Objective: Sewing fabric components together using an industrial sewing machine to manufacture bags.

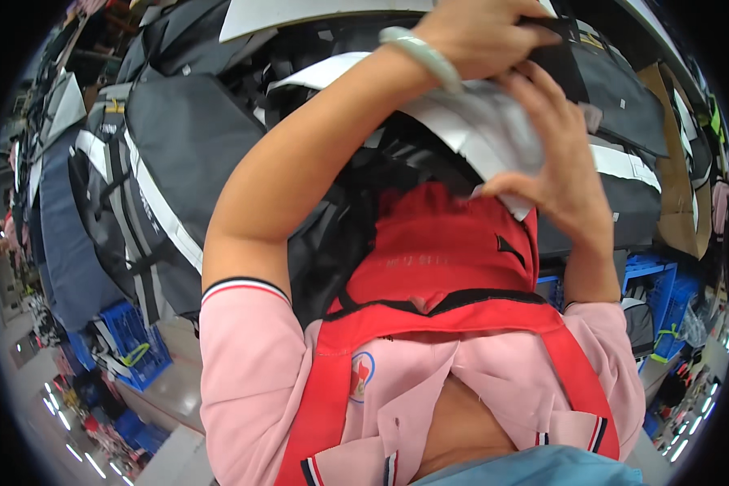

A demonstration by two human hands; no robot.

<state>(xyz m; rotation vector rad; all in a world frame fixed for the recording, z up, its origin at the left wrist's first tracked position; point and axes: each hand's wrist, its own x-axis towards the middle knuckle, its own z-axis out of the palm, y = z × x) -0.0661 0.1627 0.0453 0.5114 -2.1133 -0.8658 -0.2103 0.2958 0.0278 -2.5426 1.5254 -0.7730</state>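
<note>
My left hand (482,36), with a pale bangle (421,57) on its wrist, reaches across to the top right. Its fingers are curled closed at the edge of a piece of black fabric (565,65). Just below it, my right hand (563,146) is blurred, its thumb spread wide from the fingers. Between that thumb and those fingers lies a smeared, whitish sheet-like piece (502,121); whether the hand touches it I cannot tell. Under both hands runs a curved white strip (449,130) along dark bag parts. My red apron (454,243) bulges up close to them.
Large dark grey bag pieces with white bands (186,146) are heaped on the left. More dark grey pieces (624,97) lie at the right, beside a cardboard carton (676,178). Blue plastic crates (142,348) stand lower on the left, with another blue crate (656,283) lower right.
</note>
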